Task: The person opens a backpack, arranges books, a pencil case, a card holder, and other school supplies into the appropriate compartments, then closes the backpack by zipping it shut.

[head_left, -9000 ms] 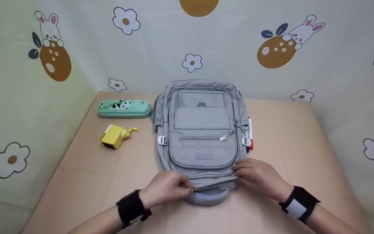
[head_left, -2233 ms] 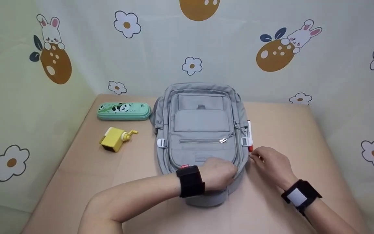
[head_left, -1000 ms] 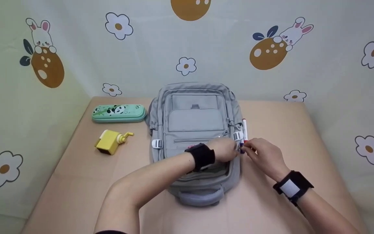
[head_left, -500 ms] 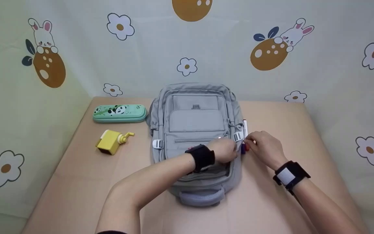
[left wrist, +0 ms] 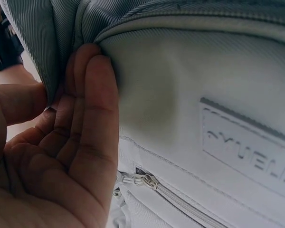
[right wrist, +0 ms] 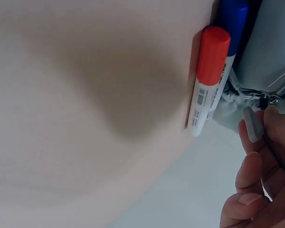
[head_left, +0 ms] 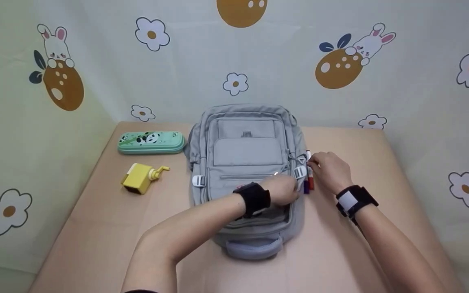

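Note:
A grey backpack (head_left: 247, 151) lies on the table, its carry handle (head_left: 255, 249) toward the person. My left hand (head_left: 283, 190) reaches across its front to the right side. In the left wrist view, the thumb and fingers of that hand (left wrist: 92, 147) pinch a flap of grey fabric (left wrist: 35, 38) beside the bag's front panel. Higher along the right side is my right hand (head_left: 333, 171). In the right wrist view, its thumb and forefinger pinch a small grey zipper pull (right wrist: 253, 124). A dark gap shows under the left wrist, where the bag's edge stands apart.
A red-capped marker (right wrist: 213, 57) and a blue-capped marker (right wrist: 232, 28) lie along the bag's right side. Left of the bag are a green panda pencil case (head_left: 151, 143) and a yellow pencil sharpener (head_left: 139, 178) with a crank. Patterned cloth walls surround the table (head_left: 108, 228).
The left hand has gone from the zipper by the handle to the bag's right side. My right hand has travelled up that side, past the markers, and the handle end now gapes.

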Action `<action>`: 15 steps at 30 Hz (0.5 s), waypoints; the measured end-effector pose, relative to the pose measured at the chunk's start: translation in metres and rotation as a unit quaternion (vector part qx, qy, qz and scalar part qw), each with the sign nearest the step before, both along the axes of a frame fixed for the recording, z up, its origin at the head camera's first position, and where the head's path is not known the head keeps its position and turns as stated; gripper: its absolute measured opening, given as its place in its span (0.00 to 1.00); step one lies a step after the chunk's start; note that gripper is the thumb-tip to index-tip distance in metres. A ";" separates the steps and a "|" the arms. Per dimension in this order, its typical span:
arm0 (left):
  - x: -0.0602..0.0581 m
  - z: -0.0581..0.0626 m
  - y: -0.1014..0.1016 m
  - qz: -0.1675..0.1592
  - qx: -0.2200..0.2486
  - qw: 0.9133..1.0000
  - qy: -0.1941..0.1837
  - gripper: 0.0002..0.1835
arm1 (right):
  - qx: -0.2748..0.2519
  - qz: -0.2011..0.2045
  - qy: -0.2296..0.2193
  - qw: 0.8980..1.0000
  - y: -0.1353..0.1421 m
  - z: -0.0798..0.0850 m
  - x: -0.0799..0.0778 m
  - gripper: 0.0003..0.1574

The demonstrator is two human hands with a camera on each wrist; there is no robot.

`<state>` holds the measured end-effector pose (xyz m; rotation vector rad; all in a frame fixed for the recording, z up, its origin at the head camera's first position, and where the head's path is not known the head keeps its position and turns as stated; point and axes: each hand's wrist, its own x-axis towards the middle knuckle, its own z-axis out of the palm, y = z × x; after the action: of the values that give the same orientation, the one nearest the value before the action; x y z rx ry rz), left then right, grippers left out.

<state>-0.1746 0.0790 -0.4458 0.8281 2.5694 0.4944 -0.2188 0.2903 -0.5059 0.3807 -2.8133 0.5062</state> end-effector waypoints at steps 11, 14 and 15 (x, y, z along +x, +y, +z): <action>0.002 -0.005 0.001 -0.006 -0.013 1.000 0.021 0.16 | 0.007 -0.008 -0.036 0.999 -0.006 0.000 -0.006 0.05; 0.003 -0.007 0.002 -0.011 -0.016 0.999 0.038 0.17 | 0.006 -0.006 -0.041 0.999 -0.006 -0.002 -0.006 0.05; 0.004 -0.007 0.002 -0.013 -0.014 0.999 0.040 0.18 | 0.004 -0.006 -0.043 0.999 -0.006 -0.002 -0.006 0.06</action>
<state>-0.1709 0.0813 -0.4528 0.8870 2.6289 0.4244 -0.2248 0.2848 -0.5080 0.3516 -2.8993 0.5216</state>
